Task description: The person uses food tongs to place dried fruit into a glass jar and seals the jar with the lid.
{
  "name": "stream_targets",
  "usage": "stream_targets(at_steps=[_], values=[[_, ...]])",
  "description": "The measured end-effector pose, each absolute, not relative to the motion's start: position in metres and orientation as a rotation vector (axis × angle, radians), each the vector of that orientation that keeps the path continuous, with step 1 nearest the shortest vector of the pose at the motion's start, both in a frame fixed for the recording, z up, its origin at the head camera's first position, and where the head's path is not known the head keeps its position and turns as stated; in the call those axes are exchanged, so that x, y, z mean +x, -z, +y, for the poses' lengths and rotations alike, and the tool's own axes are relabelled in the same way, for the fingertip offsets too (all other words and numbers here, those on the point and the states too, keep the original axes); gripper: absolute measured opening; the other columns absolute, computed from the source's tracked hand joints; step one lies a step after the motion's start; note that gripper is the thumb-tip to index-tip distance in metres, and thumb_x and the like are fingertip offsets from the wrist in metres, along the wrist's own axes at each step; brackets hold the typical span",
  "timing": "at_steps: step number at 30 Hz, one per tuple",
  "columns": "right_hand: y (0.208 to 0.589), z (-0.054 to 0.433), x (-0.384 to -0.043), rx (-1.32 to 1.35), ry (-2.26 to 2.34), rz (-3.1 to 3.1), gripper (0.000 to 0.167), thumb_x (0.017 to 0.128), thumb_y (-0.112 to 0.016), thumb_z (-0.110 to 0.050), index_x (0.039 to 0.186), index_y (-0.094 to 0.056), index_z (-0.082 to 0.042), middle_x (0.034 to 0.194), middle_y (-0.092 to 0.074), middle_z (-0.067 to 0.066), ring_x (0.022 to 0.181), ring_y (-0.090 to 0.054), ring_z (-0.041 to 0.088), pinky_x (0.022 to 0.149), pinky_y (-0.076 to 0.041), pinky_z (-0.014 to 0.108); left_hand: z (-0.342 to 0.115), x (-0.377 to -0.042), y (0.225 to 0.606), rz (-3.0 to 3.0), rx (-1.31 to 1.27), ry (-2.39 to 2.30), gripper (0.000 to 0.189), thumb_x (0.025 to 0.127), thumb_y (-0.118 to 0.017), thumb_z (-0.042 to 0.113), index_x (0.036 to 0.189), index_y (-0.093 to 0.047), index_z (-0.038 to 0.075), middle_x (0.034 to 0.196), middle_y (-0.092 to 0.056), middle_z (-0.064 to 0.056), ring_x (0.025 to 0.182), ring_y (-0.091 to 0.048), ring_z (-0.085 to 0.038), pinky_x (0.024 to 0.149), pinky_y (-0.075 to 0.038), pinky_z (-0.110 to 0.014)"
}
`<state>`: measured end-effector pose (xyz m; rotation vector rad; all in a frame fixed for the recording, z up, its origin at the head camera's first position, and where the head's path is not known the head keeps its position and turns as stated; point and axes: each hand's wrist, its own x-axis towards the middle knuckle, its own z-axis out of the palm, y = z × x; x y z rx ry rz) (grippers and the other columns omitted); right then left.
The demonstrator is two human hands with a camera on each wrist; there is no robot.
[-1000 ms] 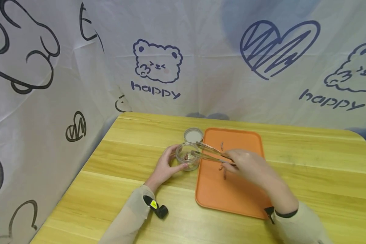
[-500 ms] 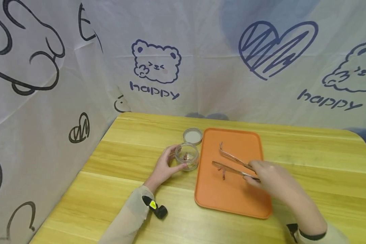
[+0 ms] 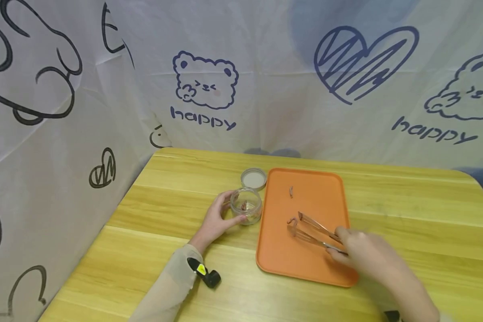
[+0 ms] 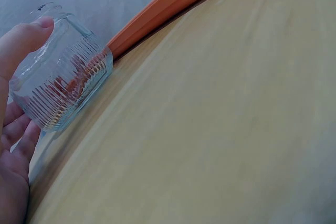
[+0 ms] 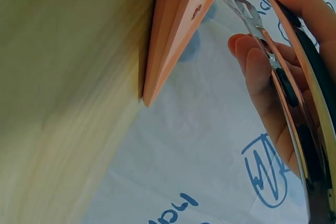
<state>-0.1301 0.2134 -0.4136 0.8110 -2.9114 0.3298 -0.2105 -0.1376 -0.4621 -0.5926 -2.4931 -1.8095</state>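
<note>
In the head view my left hand [image 3: 215, 221] holds a clear glass jar [image 3: 252, 218] standing on the table, thumb at its near side and fingers round the far side. Several reddish-brown bits [image 3: 244, 205] lie inside; the left wrist view shows them through the jar's ribbed wall [image 4: 47, 103]. My right hand [image 3: 370, 252] grips metal tongs [image 3: 315, 241], their arms spread apart low over the orange tray [image 3: 279, 261]. A small curled brown piece [image 3: 292, 220] lies by the tong tips, partly overlapped by the lower arm. Another brown piece [image 3: 291, 192] lies farther back on the tray.
A round lid [image 3: 254, 179] with a pale inside lies behind the jar, close to the tray's left edge. The wooden table [image 3: 418, 214] extends on both sides of the tray. A white cloth with drawings [image 3: 273, 112] hangs at the back and left.
My right hand has drawn the tongs back from over the jar to the right, then nearer me over the tray, by the curled piece. My left hand stays at the jar.
</note>
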Motion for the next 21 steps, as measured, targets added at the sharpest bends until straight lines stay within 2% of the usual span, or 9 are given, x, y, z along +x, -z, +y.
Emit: stream_targets(at_steps=[7,12,21], values=[[0.419,0.213,-0.129,0.832,-0.309,-2.872,0.029,0.081,-0.076,-0.024,0.077,-0.051,-0.011,0.057,-0.037,-0.010,0.045,-0.032,0.002,0.034,-0.027,0.016,-0.142,-0.226,0.492,-2.473,-0.558,1.821,0.073,0.077,-0.080,0.009,0.139,-0.041,0.003,0.138,-0.045,-0.016,0.128,-0.042,-0.031,0.109,-0.035,-0.041],[0.420,0.215,-0.129,0.846,-0.299,-2.850,0.031,0.081,-0.076,-0.020,0.072,-0.047,-0.013,0.057,-0.035,-0.010,0.045,-0.031,0.002,0.035,-0.028,0.017,-0.143,-0.226,0.497,-2.463,-0.554,1.820,0.073,0.077,-0.082,0.015,0.138,-0.043,0.009,0.137,-0.046,-0.008,0.127,-0.044,-0.024,0.108,-0.036,-0.036],[0.423,0.216,-0.129,0.882,-0.278,-2.809,0.031,0.081,-0.074,-0.015,0.070,-0.045,-0.015,0.057,-0.035,-0.011,0.046,-0.032,0.003,0.036,-0.028,0.019,-0.143,-0.227,0.498,-2.476,-0.546,1.815,0.072,0.077,-0.081,0.019,0.138,-0.043,0.011,0.137,-0.047,-0.006,0.127,-0.044,-0.022,0.108,-0.036,-0.034]])
